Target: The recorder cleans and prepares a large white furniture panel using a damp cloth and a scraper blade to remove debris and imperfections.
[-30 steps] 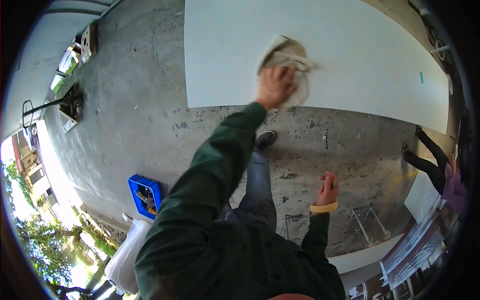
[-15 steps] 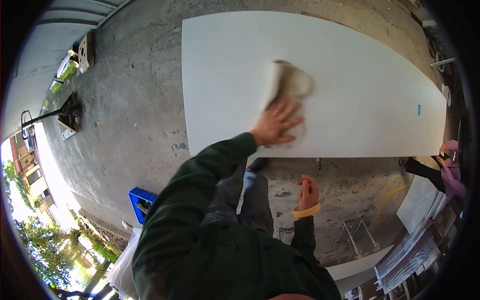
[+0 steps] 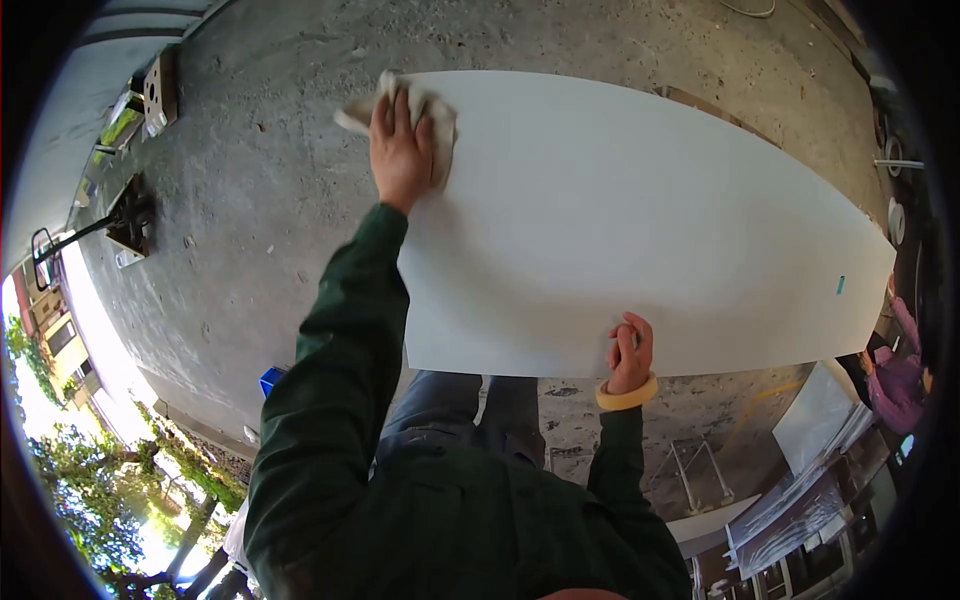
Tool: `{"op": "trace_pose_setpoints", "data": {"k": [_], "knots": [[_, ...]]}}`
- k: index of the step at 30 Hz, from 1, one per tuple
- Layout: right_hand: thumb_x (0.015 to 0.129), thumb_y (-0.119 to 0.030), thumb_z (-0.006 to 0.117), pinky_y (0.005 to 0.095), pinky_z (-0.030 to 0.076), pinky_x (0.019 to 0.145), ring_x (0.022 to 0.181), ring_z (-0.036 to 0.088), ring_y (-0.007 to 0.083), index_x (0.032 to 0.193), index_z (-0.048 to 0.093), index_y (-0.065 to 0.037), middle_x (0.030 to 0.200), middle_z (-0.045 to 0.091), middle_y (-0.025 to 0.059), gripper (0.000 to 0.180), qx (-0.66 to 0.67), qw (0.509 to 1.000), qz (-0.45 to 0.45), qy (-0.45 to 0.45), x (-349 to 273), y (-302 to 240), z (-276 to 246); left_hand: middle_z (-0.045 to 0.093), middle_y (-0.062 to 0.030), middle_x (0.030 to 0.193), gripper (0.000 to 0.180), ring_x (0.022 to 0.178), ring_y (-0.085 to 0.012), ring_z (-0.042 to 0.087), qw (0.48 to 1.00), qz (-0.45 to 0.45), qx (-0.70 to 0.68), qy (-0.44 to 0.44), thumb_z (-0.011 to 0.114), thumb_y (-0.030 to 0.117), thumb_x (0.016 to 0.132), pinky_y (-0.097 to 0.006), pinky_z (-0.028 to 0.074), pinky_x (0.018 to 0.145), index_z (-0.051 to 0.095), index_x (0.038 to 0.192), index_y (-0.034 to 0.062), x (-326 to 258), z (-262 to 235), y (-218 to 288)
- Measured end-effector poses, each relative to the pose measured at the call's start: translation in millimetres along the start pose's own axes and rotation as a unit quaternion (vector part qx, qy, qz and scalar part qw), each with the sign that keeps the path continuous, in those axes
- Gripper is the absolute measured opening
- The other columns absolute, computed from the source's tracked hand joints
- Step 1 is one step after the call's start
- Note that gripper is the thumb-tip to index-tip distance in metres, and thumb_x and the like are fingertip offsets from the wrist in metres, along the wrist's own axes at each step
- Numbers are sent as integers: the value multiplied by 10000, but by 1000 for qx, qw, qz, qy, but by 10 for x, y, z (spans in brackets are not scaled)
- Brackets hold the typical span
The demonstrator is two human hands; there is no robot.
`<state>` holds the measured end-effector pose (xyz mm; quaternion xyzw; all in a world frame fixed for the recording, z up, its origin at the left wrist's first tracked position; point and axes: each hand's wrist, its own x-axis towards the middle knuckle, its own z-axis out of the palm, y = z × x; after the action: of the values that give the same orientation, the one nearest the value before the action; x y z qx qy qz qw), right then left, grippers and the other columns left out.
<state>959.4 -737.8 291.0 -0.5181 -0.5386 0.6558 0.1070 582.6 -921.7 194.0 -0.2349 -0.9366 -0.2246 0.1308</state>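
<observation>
A long white panel (image 3: 620,220) lies flat in front of me. At its far left corner, my left hand (image 3: 403,150) presses a crumpled off-white cloth (image 3: 441,150), fingers stretched over it. Part of the cloth hangs past the panel's left edge. My right hand (image 3: 630,352) is over the panel's near edge with its fingers curled in; whatever they may hold is hidden. A yellowish ring like a tape roll (image 3: 627,394) encircles my right wrist. Toward the panel's right end sits a small teal patch (image 3: 841,285).
At the right end stands another person in a pink top (image 3: 893,385). A pallet jack (image 3: 125,222) is on the concrete floor (image 3: 260,210) at left, and a blue crate (image 3: 271,380) peeks out beside my left sleeve. Wrapped sheets (image 3: 790,520) lie at the lower right.
My left hand has swept the cloth from the panel's middle to its far left corner. My right hand has come up over the near edge. The panel sits lower in view.
</observation>
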Motion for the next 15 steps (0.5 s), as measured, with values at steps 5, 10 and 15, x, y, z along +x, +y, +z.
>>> {"op": "trace_pose_setpoints", "data": {"k": [5, 10, 15], "knots": [[949, -181, 509, 183, 268, 443, 486, 329, 24, 1114, 536, -47, 780, 528, 21, 214, -27, 996, -20, -78, 191, -277, 355, 515, -211, 1157, 492, 995, -415, 544, 959, -237, -108, -108, 470, 245, 959, -438, 464, 817, 350, 1404, 72, -1652, -708, 248], [953, -176, 506, 179, 263, 444, 485, 326, 21, 1106, 540, -47, 769, 527, 18, 203, -37, 994, -16, -102, 176, -408, 400, 485, -244, 1263, 464, 1129, -411, 501, 933, -288, -148, -159, 422, 235, 982, -436, 419, 933, 351, 1385, 14, -2262, -975, 315], [958, -166, 504, 173, 256, 440, 481, 326, 19, 1100, 544, -48, 762, 528, 21, 189, -36, 993, 0, -111, 214, -397, 256, 449, -226, 1347, 523, 1170, -395, 483, 974, -216, -40, -59, 457, 286, 962, -443, 378, 980, 349, 1409, 38, -893, -363, 205]]}}
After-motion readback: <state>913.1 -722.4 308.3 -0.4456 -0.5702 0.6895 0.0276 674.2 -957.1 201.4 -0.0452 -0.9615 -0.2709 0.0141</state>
